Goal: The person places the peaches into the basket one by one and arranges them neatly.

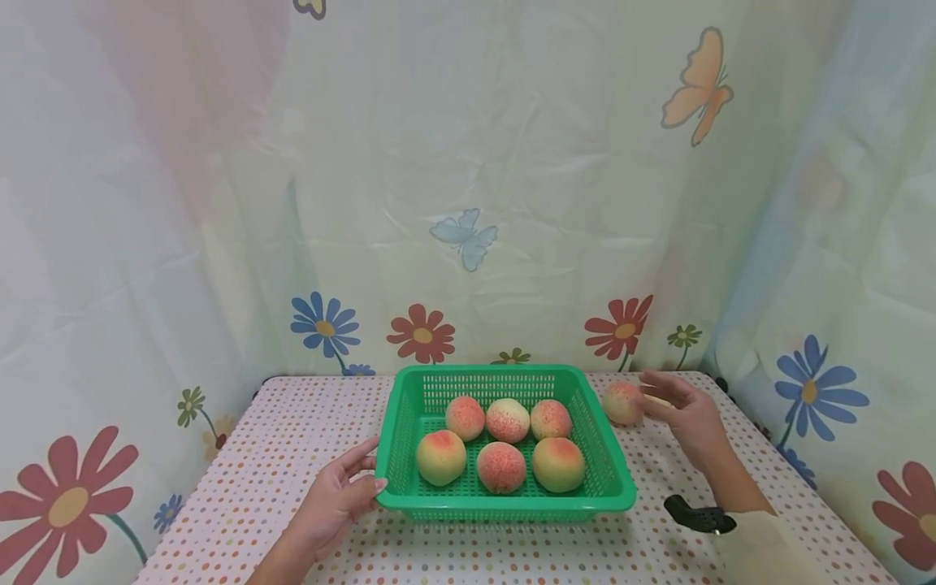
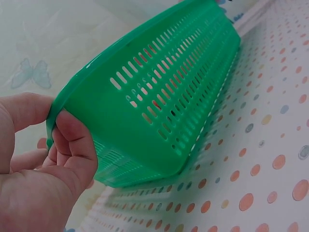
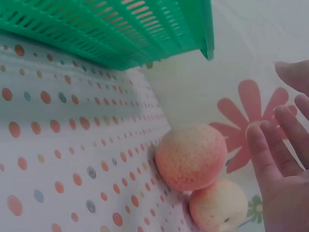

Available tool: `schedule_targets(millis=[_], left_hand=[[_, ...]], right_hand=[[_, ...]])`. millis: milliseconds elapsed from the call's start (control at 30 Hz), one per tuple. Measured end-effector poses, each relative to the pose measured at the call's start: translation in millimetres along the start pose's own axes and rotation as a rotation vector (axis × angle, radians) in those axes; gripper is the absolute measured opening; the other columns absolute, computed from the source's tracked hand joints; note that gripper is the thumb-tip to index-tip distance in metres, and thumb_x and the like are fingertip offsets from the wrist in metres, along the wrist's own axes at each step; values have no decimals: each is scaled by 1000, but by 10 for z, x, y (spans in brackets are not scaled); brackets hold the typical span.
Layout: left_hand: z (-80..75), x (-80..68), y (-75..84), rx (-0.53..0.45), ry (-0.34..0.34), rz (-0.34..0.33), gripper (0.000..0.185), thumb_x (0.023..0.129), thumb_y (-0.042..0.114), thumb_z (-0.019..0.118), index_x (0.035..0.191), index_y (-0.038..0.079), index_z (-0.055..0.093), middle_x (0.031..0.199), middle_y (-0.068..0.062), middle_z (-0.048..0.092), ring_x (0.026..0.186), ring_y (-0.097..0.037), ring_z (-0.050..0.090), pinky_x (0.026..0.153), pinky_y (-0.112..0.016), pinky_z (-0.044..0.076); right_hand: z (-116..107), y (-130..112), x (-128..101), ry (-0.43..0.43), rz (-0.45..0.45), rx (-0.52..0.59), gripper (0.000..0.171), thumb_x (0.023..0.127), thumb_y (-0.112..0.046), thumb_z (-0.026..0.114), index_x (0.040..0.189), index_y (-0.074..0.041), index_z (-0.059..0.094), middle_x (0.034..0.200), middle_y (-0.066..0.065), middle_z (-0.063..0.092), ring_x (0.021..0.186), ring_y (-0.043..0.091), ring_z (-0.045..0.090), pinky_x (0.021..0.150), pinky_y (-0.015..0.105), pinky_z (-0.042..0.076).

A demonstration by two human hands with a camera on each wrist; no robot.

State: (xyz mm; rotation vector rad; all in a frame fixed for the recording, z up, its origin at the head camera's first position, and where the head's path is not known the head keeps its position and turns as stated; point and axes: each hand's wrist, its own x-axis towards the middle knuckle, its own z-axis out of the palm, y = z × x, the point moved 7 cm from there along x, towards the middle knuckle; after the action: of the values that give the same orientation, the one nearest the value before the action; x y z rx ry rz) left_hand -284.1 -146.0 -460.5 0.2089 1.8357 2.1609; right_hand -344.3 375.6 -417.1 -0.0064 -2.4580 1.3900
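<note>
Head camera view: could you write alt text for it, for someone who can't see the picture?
A green plastic basket holding six peaches sits on a polka-dot table, gripped at its near left corner by the person's left hand. The right hand reaches, fingers open, toward a loose peach right of the basket; flower-and-butterfly curtains hang behind.

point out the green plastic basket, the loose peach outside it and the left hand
green slotted plastic basket [image 1: 617, 479], head view, bare right wall
loose pink-yellow peach on the table [image 3: 190, 155], right wrist view, front face
left hand [image 1: 332, 502], head view, back of hand
</note>
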Motion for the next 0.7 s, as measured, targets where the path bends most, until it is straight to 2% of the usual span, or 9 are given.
schedule_targets(millis=[100, 133, 200, 333, 400, 500, 567, 633, 700], left_hand=[[-8, -1, -25, -4, 5, -5, 80, 95, 2, 67, 162, 3, 22, 124, -10, 51, 91, -9, 65, 76, -22, 60], [-10, 0, -32, -3, 7, -7, 80, 95, 2, 67, 162, 3, 23, 124, -10, 52, 91, -9, 66, 76, -22, 60], [-15, 3, -41, -1, 9, -6, 80, 95, 2, 67, 162, 3, 23, 124, -11, 52, 92, -10, 66, 76, -23, 60], [-26, 14, -50, 7, 19, -7, 79, 95, 2, 67, 162, 5, 25, 124, -11, 52, 93, -11, 67, 77, -23, 61], [-29, 18, -52, 10, 22, -7, 79, 95, 2, 67, 162, 6, 26, 125, -11, 52, 94, -11, 67, 77, -23, 61], [-27, 24, -53, 11, 23, -7, 79, 95, 3, 67, 162, 6, 26, 125, -12, 52, 93, -11, 67, 77, -23, 61], [-23, 26, -50, 10, 20, -5, 79, 95, 3, 68, 162, 7, 26, 125, -11, 52, 93, -11, 66, 77, -23, 61], [-21, 26, -47, 6, 19, -4, 79, 95, 4, 68, 161, 7, 26, 125, -10, 52, 93, -11, 67, 77, -23, 61], [-16, 26, -42, 6, 13, 0, 79, 95, 4, 68, 162, 6, 26, 124, -10, 52, 94, -11, 67, 78, -23, 61]], right_hand=[[-30, 89, 22, 42, 35, -13, 65, 98, -42, 67, 150, -7, 50, 148, 19, 53, 118, 2, 56, 87, 16, 56], [-44, 118, 30, 60, 50, -13, 64, 99, -41, 67, 149, -6, 50, 148, 20, 52, 120, 6, 57, 87, 18, 57], [-74, 180, 45, 94, 84, -14, 64, 99, -41, 67, 150, -6, 50, 150, 20, 51, 127, 20, 56, 96, 31, 59], [-122, 307, 94, 129, 146, -26, 66, 99, -44, 65, 152, -8, 48, 154, 19, 47, 141, 39, 45, 108, 61, 48], [-142, 362, 120, 134, 172, -34, 67, 99, -47, 64, 152, -9, 48, 155, 19, 47, 142, 40, 43, 108, 58, 49], [-181, 420, 155, 148, 192, -39, 67, 98, -45, 66, 152, -9, 49, 156, 18, 46, 143, 38, 43, 101, 41, 57], [-198, 453, 173, 155, 208, -40, 67, 98, -45, 67, 152, -9, 49, 158, 18, 45, 143, 38, 43, 98, 36, 58], [-209, 496, 192, 162, 223, -25, 67, 98, -44, 67, 152, -10, 49, 160, 17, 42, 144, 38, 41, 101, 39, 57], [-204, 539, 211, 162, 236, -6, 68, 98, -43, 67, 153, -9, 47, 162, 18, 38, 145, 41, 40, 108, 52, 52]])
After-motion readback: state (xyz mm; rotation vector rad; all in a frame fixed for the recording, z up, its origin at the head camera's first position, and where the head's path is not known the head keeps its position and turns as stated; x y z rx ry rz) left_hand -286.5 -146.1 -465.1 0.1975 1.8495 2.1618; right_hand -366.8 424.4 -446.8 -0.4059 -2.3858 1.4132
